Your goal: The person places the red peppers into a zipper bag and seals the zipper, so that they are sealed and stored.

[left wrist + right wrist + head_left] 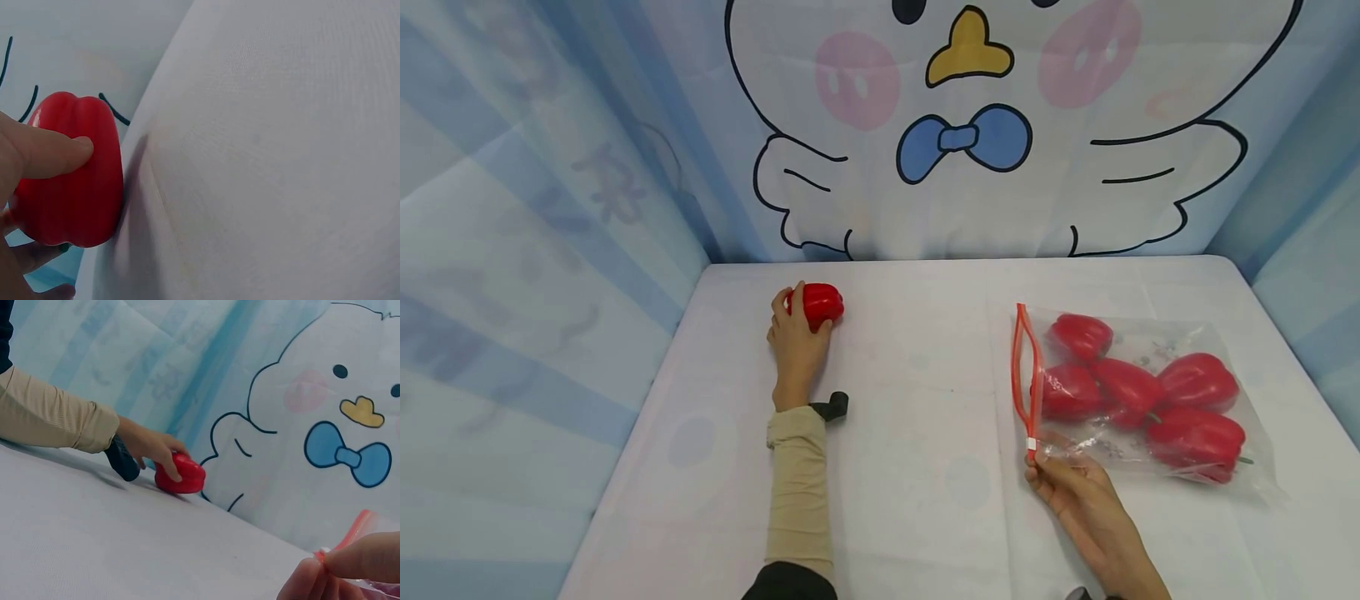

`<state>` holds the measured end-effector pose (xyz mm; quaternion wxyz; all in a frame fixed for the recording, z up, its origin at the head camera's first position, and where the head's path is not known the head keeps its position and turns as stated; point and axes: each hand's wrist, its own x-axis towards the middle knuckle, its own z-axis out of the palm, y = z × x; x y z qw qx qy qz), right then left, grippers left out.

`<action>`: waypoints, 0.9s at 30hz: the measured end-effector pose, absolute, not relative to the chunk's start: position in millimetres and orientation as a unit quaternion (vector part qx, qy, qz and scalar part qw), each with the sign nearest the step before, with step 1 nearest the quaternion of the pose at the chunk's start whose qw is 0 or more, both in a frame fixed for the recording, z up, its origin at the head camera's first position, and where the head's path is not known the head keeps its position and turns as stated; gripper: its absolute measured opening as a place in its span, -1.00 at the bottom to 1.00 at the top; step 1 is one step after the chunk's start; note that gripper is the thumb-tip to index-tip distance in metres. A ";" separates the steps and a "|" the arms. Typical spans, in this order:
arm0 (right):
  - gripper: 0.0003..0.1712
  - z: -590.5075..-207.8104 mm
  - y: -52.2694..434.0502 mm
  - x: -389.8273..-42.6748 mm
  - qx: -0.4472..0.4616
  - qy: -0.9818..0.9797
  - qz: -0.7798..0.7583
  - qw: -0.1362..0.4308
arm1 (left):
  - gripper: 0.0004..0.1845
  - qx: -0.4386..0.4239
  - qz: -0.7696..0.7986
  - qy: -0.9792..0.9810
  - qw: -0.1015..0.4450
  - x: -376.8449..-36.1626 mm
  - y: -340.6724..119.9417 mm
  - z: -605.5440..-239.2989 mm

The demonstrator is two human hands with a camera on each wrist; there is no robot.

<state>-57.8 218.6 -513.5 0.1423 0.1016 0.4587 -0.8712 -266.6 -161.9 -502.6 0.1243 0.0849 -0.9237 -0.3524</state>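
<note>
At the far left of the table, my left hand (799, 354) grips a red bell pepper (822, 305), thumb on its near side and fingers curled over the other. The left wrist view shows the thumb pressed on the glossy pepper (72, 187), close by the tabletop. On the right, my right hand (1082, 492) pinches the near corner of a clear zip bag (1213, 333) at its orange zip edge (1017, 375), beside the white slider (1031, 444). Inside the bag lie several red bell peppers (1126, 387). The orange edge (357, 528) shows between thumb and finger in the right wrist view.
A white cloth covers the table (917, 467). Behind it hangs a curtain (955, 208) printed with a cartoon bird, and blue-white curtains (527, 292) flank the sides. A black wrist camera (831, 406) sits on the left wrist.
</note>
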 end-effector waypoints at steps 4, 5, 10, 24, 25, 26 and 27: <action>-0.73 -514.5 219.2 -58.1 0.105 0.461 -0.869 0.144 | -0.13 0.083 -0.356 -0.923 0.122 -265.9 -161.1 -502.0; -0.74 -514.7 219.4 -58.2 0.106 0.461 -0.869 0.144 | -0.13 0.082 -0.358 -0.922 0.121 -265.3 -160.8 -501.4; -0.76 -514.1 220.4 -58.2 0.110 0.458 -0.869 0.150 | -0.13 0.074 -0.371 -0.920 0.106 -262.9 -160.1 -498.4; -0.76 -513.5 221.2 -58.3 0.103 0.460 -0.869 0.153 | -0.05 0.040 -0.426 -0.903 0.046 -266.4 -147.3 -496.9; -0.76 -513.5 221.1 -58.3 0.102 0.460 -0.869 0.153 | -0.05 0.035 -0.430 -0.901 0.040 -266.7 -145.0 -496.5; -0.76 -513.3 221.2 -58.5 0.103 0.459 -0.869 0.155 | -0.04 0.029 -0.434 -0.900 0.034 -266.9 -142.5 -495.8; -0.76 -513.1 221.2 -58.6 0.104 0.458 -0.869 0.156 | -0.04 0.023 -0.438 -0.898 0.028 -267.2 -140.1 -495.2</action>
